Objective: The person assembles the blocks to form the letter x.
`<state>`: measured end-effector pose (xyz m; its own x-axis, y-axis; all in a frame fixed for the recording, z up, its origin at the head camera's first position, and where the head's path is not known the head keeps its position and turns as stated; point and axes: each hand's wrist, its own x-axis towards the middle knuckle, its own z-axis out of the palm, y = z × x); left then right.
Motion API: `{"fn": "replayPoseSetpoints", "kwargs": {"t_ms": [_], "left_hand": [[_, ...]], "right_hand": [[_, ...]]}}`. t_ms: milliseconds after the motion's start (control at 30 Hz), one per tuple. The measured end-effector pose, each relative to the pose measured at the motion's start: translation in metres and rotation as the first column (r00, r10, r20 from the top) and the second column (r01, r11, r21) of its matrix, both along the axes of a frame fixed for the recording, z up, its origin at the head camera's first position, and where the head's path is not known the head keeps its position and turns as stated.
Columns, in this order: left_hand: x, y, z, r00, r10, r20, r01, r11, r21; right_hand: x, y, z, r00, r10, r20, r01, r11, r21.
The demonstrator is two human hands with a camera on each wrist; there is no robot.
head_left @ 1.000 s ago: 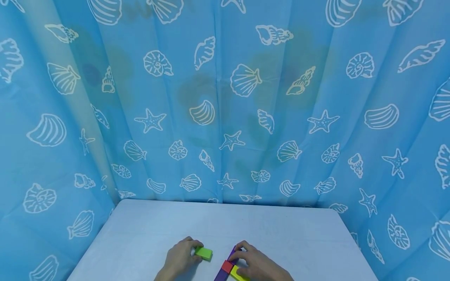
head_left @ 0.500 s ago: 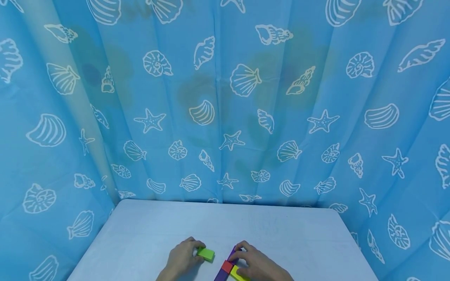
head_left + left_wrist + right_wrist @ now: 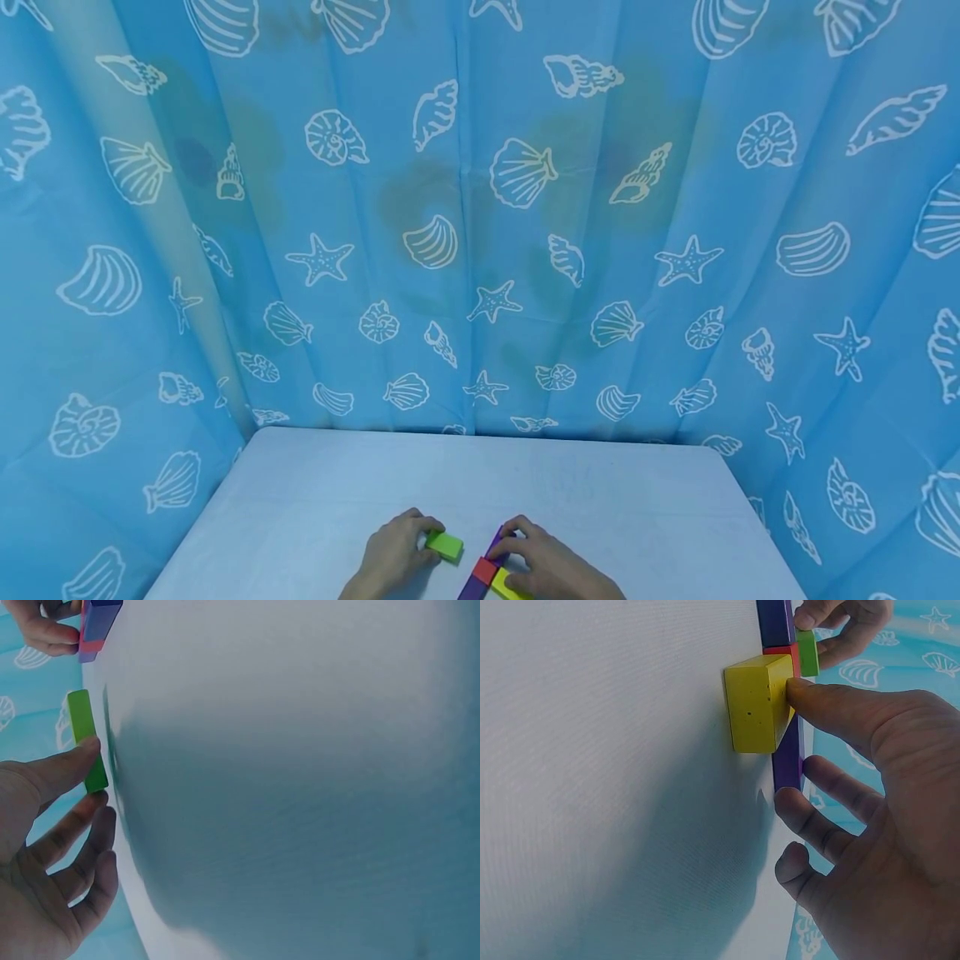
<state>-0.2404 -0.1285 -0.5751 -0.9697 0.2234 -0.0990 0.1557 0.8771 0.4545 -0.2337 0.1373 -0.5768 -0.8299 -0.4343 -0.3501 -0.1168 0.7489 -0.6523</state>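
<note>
My left hand (image 3: pixel 393 552) pinches a small green block (image 3: pixel 447 547) between thumb and fingers, left of the other blocks. In the left wrist view the green block (image 3: pixel 80 716) stands out past the thumb tip. To the right, my right hand (image 3: pixel 555 562) has its thumb on a yellow block (image 3: pixel 751 709) and its fingertips at the far purple block (image 3: pixel 787 766). A red block (image 3: pixel 484 571) lies between that block and a nearer dark purple block (image 3: pixel 472 589), in one slanting row. The yellow block sits beside this row, partly hidden by the right hand.
The blocks lie on a white table (image 3: pixel 600 483) with rounded far corners. A blue curtain (image 3: pixel 465 208) with white shell and starfish prints surrounds the table's back and sides.
My left hand has moved slightly to the right with the green block, closer to the row. My right hand and the other blocks have stayed in place.
</note>
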Motion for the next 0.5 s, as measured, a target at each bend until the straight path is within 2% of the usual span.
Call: {"fn": "replayPoseSetpoints", "kwargs": {"t_ms": [267,500], "left_hand": [[0.000,0.004,-0.004,0.999,-0.016,-0.031,0.015,1.000,-0.022],[0.001,0.012,-0.002,1.000,-0.007,-0.012,0.006,0.999,-0.041]], "right_hand": [[0.000,0.000,-0.001,1.000,-0.004,-0.001,0.004,1.000,-0.018],[0.001,0.000,0.001,1.000,0.010,-0.022,-0.010,1.000,-0.016]]}}
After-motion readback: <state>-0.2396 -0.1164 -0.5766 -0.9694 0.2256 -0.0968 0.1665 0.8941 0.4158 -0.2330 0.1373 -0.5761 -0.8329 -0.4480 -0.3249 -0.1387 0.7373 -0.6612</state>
